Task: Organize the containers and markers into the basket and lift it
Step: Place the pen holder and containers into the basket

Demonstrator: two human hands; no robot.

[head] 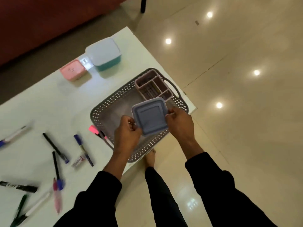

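A grey perforated basket [101, 112] stands at the right end of the white table [49, 102]. A pink divided organiser [153, 86] sits in its far corner. Above the basket's near side I hold a square blue-lidded container [150, 117] between both hands: my left hand [127, 135] grips its left edge, my right hand [179, 122] its right edge. A teal container with a pale lid [105, 54] and a small pink container [73, 69] stand further back on the table. Several markers and pens [55, 148] lie scattered to the left. A pink highlighter [95, 130] lies against the basket.
The table's right corner ends just past the basket, with glossy beige floor beyond. My bare foot [150, 158] and dark trouser legs show below the table edge. A dark red wall or sofa runs along the back left.
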